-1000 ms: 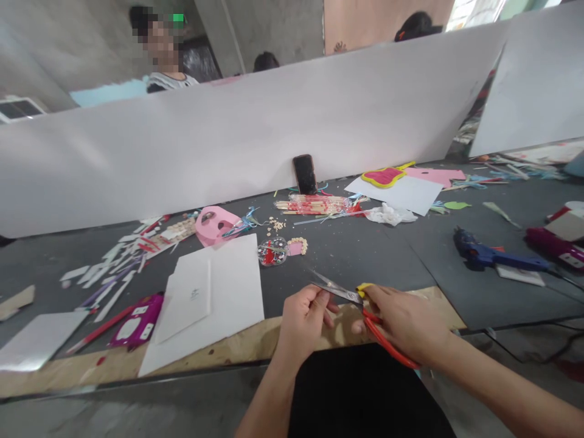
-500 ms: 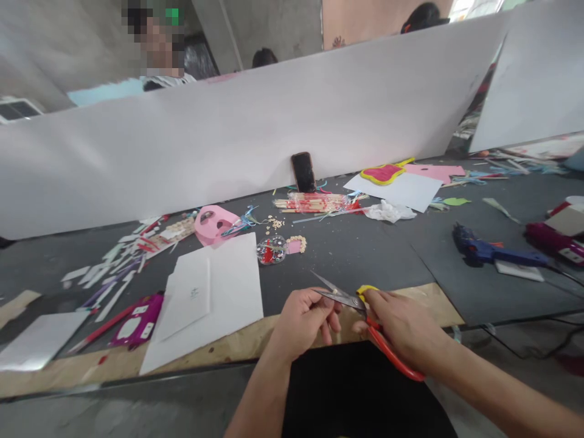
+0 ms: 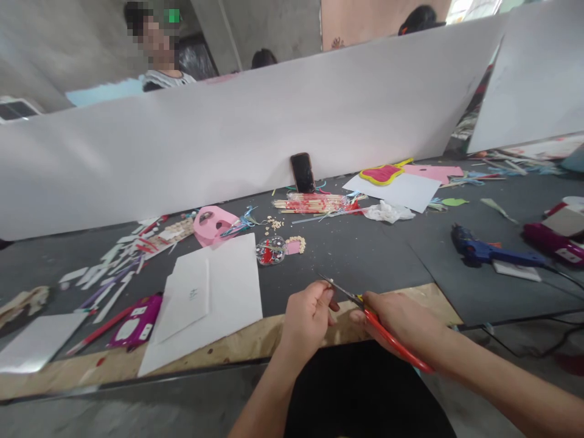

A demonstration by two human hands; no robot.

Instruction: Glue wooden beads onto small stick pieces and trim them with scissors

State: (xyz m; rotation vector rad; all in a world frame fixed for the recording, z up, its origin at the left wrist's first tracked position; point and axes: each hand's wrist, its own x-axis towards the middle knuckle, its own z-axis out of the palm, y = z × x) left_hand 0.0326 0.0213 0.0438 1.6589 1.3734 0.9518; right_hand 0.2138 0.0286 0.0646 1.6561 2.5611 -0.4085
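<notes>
My right hand (image 3: 401, 316) grips a pair of scissors (image 3: 385, 330) with red and yellow handles above the table's front edge. Their blades point up and left, nearly closed, with the tips at my left fingertips. My left hand (image 3: 305, 313) is closed in a pinch; a tiny pale piece seems to show at its fingertips, too small to name. Beyond the hands lie a pink card piece edged with pale bits (image 3: 296, 245), a round clear container (image 3: 271, 250) with red and dark contents, and a scatter of small pale pieces (image 3: 274, 224).
White boards (image 3: 232, 274) and a purple case (image 3: 135, 322) lie left, near paper strips (image 3: 109, 274) and a pink cut-out (image 3: 212, 225). A phone (image 3: 302, 172) leans on the white partition (image 3: 255, 134) behind bundled sticks (image 3: 310, 203). At right is a blue glue gun (image 3: 497, 252) with its cord.
The scissor blades have gone from spread to nearly closed and turned, their tips now at my left fingertips. My left hand has risen slightly. At far left, something pale has appeared above the silvery sheet.
</notes>
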